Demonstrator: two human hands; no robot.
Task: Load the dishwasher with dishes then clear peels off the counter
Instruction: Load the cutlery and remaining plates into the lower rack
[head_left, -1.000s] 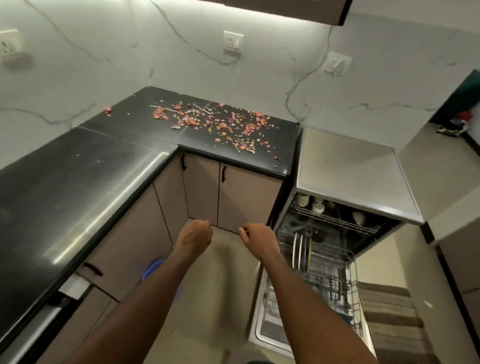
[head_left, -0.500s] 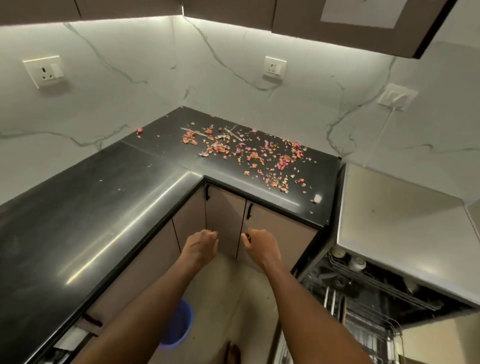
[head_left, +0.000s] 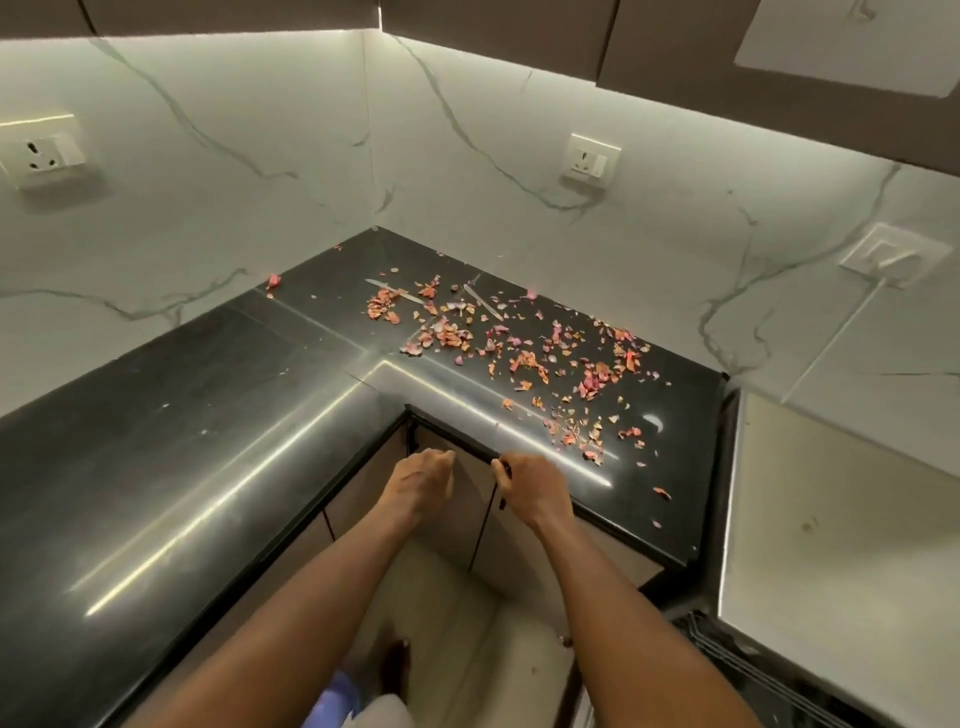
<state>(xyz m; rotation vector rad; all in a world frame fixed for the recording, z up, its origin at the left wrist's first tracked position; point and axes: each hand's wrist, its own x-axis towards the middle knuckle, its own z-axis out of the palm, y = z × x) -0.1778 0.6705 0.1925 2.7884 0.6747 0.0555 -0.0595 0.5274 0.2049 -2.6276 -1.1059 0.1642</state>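
Pink and orange peels (head_left: 524, 358) lie scattered over the back right part of the black L-shaped counter (head_left: 182, 467). Two knives (head_left: 395, 292) lie among the peels near the wall. My left hand (head_left: 421, 480) is a loose fist in front of the counter's inner corner, holding nothing. My right hand (head_left: 530, 488) is also curled shut, its knuckles at the counter's front edge, just short of the nearest peels. The dishwasher (head_left: 831, 545) stands at the right with its steel top showing; a corner of a wire rack (head_left: 727, 654) shows below it.
Brown cabinet doors (head_left: 467, 525) sit under the counter, behind my hands. A blue bucket (head_left: 337, 696) stands on the floor between my forearms. Marble walls with sockets (head_left: 589, 161) back the counter, and upper cabinets hang above.
My view has lifted from the open dishwasher to the counter. Both fists have moved forward and up, from mid-floor to the counter's front edge near the peels.
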